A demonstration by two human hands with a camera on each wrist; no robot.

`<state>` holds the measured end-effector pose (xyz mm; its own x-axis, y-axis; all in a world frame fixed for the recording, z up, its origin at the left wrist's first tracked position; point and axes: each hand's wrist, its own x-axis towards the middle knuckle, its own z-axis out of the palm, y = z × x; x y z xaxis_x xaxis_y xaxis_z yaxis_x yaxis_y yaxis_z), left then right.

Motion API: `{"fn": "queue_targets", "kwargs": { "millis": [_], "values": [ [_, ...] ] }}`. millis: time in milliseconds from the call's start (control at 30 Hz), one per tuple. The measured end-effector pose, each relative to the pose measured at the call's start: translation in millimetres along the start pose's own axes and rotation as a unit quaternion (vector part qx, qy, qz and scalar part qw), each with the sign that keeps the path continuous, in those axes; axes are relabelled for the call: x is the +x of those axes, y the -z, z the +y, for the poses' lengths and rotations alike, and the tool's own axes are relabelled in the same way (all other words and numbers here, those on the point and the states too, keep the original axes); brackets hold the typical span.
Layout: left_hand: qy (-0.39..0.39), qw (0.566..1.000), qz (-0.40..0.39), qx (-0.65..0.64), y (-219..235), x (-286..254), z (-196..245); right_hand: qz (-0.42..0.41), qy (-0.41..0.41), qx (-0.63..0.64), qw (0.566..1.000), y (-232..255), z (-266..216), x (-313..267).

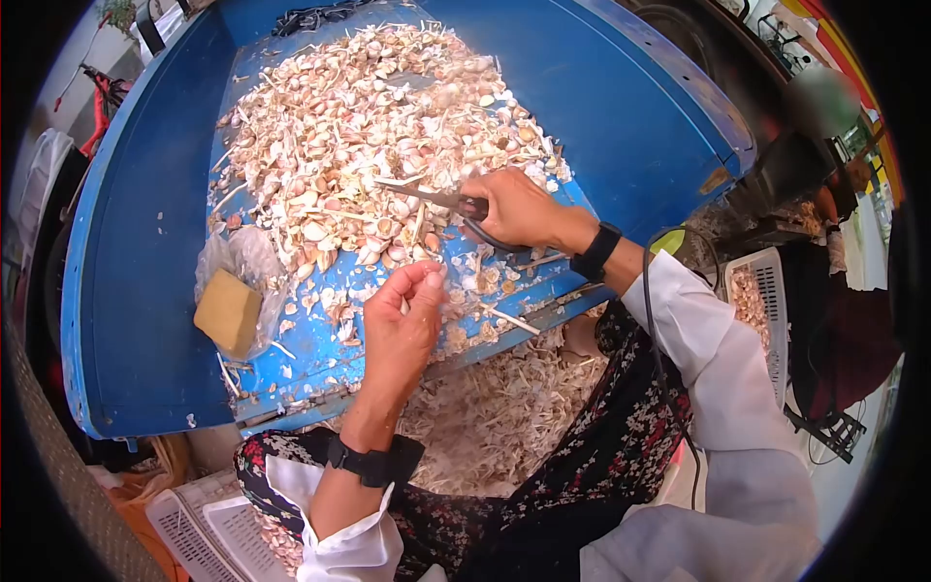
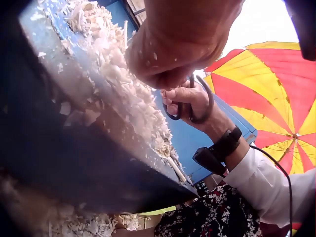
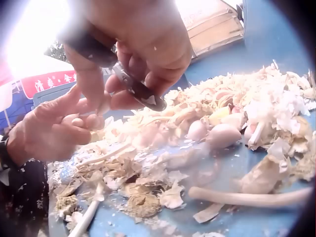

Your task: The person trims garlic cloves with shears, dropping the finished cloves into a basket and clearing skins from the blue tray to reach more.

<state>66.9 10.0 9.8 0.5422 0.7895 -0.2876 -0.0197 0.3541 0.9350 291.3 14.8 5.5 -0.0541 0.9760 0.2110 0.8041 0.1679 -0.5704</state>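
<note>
In the head view my right hand [image 1: 524, 209] grips a pair of scissors [image 1: 441, 199], with fingers through the dark handles and the blades pointing left over a heap of garlic cloves [image 1: 330, 145]. My left hand [image 1: 398, 325] is just nearer, at the heap's front edge, thumb against curled forefinger. A small pale, rounded garlic clove [image 3: 95, 122] shows at its fingertips in the right wrist view, close below the right hand's fingers. The left wrist view has the black scissor handles [image 2: 203, 106] beyond the left hand [image 2: 182, 39].
The heap lies in a blue cart bed [image 1: 145, 242] with raised sides. At left sits a yellow block [image 1: 228, 312] by a clear plastic bag [image 1: 257, 254]. Dry skins and stalks [image 1: 485, 427] lie below the front edge. A white basket [image 1: 776, 301] of cloves stands at right.
</note>
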Motion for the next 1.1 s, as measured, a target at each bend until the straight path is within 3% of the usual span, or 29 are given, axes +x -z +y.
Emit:
{"fn": "queue_targets", "kwargs": {
  "millis": [133, 267, 333, 400, 467, 567, 733, 833, 900, 967, 1000, 1100],
  "values": [
    [-0.072, 0.997, 0.014, -0.021, -7, 6, -3, -0.153, -0.052, 0.194, 0.968, 25, -52, -8],
    [-0.126, 0.992, 0.015, 0.012, -4, 0, -16, -0.102, -0.09, 0.346, 0.929, 12, -52, -19],
    [-0.219, 0.973, 0.057, 0.049, -9, -6, -18, -0.117, -0.095, 0.382, 0.912, 13, -56, -20],
    [-0.224, 0.97, 0.071, 0.054, -10, -12, -19, -0.167, -0.119, 0.44, 0.874, 11, -59, -21],
    [-0.243, 0.965, 0.079, 0.051, -12, -18, -19, -0.165, -0.135, 0.489, 0.846, 6, -61, -24],
    [-0.176, 0.981, 0.082, -0.005, -13, -20, -13, -0.104, -0.183, 0.535, 0.818, -4, -71, -29],
    [-0.187, 0.98, 0.063, 0.029, -5, -23, -10, -0.092, -0.192, 0.584, 0.783, -15, -70, -34],
    [-0.164, 0.981, 0.042, -0.092, -9, -23, -10, -0.098, -0.204, 0.638, 0.736, -16, -73, -37],
    [-0.15, 0.982, 0.039, -0.105, -10, -20, -10, -0.093, -0.185, 0.618, 0.758, -21, -73, -34],
    [-0.059, 0.961, 0.065, -0.261, -11, -15, -15, -0.051, -0.114, 0.386, 0.914, -29, -72, -31],
    [-0.015, 0.949, 0.077, -0.305, -9, -13, -20, -0.027, -0.073, 0.233, 0.969, -29, -73, -30],
    [0.015, 0.931, 0.081, -0.356, -5, -6, -29, -0.009, 0.042, 0.176, 0.983, -25, -53, -21]
  ]
}}
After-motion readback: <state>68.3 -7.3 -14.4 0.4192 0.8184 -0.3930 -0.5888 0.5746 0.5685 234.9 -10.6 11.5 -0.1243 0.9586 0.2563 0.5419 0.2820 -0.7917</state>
